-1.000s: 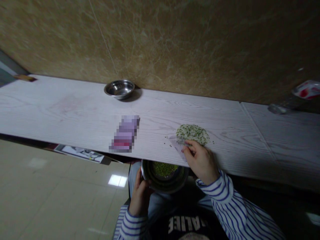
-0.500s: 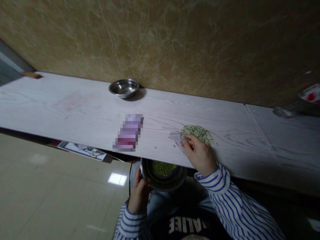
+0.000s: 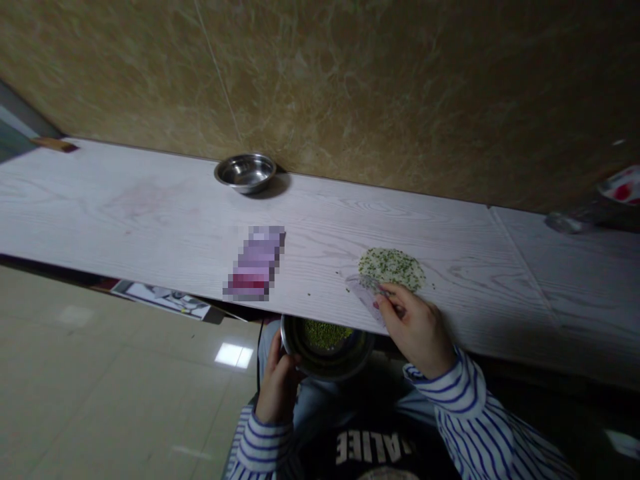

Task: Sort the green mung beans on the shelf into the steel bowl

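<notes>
My left hand (image 3: 280,381) grips the rim of a metal bowl (image 3: 325,369) just under the table's front edge. Green beans, like mung beans (image 3: 327,333), lie in the bottom of that bowl. With closed fingers my right hand (image 3: 417,327) pinches a thin, clear plastic sheet (image 3: 367,297), its curved edge angled over the tabletop. The sheet's far edge overlaps the near left side of a spread pile of green beans mixed with pale grains (image 3: 393,265). A few stray beans lie left of the pile.
Against the wall stands a shiny steel bowl (image 3: 246,175). A blurred-out purple flat object (image 3: 256,263) lies left of the pile on the pale wooden table (image 3: 165,220). A clear bottle (image 3: 575,219) lies at the far right, and a brown wooden piece (image 3: 55,144) at the far left.
My right hand has drawn the plastic sheet a little right and toward me, baring more of the pile's left side. My left hand and its bowl have stayed put.
</notes>
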Tool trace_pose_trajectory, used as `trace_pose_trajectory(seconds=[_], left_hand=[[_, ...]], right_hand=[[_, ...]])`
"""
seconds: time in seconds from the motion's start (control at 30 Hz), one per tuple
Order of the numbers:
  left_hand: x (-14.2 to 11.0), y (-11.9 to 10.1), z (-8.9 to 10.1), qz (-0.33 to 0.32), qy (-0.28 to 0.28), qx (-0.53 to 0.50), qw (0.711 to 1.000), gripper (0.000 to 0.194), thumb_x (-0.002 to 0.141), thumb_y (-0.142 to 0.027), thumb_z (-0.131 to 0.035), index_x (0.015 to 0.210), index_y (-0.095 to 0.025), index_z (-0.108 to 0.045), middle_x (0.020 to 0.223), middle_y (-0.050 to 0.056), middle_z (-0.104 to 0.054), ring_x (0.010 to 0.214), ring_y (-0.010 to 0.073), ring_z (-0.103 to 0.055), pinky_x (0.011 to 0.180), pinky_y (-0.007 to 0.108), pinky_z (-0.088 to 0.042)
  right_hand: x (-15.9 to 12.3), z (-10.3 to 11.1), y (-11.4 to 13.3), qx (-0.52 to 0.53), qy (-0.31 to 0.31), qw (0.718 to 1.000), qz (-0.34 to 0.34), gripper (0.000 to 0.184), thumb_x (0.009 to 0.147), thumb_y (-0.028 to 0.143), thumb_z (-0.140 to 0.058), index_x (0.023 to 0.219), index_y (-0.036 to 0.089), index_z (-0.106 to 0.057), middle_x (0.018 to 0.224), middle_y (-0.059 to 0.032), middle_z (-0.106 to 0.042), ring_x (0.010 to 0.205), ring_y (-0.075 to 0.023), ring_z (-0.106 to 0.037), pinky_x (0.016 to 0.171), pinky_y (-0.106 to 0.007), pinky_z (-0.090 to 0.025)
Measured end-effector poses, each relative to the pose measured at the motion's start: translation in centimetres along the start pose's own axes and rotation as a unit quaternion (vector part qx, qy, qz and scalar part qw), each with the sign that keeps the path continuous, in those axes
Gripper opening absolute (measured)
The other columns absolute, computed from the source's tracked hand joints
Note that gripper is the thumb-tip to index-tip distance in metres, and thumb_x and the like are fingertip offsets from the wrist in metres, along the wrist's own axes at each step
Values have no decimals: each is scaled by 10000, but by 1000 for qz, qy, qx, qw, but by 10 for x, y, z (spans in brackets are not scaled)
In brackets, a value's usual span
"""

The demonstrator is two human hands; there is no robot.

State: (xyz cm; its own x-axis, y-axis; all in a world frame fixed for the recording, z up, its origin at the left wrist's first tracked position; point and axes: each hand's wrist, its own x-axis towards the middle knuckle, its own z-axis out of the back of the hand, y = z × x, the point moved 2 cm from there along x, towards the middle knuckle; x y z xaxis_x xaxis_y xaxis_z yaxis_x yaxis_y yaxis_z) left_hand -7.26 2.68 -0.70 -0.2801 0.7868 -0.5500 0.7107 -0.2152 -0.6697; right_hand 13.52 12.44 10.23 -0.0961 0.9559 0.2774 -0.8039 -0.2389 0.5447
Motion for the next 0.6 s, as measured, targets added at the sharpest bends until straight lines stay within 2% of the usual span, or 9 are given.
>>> trace_pose_trajectory(seconds=[0.2, 0.37, 0.6], left_hand=[[-1, 1, -1, -4, 1, 5, 1000, 640, 642, -194, -710, 1272, -268, -621, 1061, 44, -711, 820, 209, -614, 745, 353, -551], [-2, 1, -1, -5, -3, 6, 1000, 658, 637, -204, -717, 1284, -257, -614, 1107, 56, -705, 886, 231, -621, 746, 347, -549], [-1, 1, 0, -4, 2, 22, 1000, 665, 641, -218, -709, 1296, -263, -602, 1118, 66, -691, 881, 230, -611, 609, 280, -507]], right_hand=[[-5, 2, -2, 8, 8, 1000, -2, 236, 902, 258, -564, 1043, 187, -740, 801, -75, -810, 702, -229, -777, 605, -284, -576], [-5, 2, -3, 2, 8, 1000, 4, 241, 901, 250, -565, 1048, 179, -742, 787, -69, -806, 677, -225, -770, 600, -288, -575], [-4, 5, -4, 10, 1, 1000, 7, 245, 898, 250, -565, 1038, 171, -750, 795, -78, -810, 683, -224, -776, 576, -271, -575]])
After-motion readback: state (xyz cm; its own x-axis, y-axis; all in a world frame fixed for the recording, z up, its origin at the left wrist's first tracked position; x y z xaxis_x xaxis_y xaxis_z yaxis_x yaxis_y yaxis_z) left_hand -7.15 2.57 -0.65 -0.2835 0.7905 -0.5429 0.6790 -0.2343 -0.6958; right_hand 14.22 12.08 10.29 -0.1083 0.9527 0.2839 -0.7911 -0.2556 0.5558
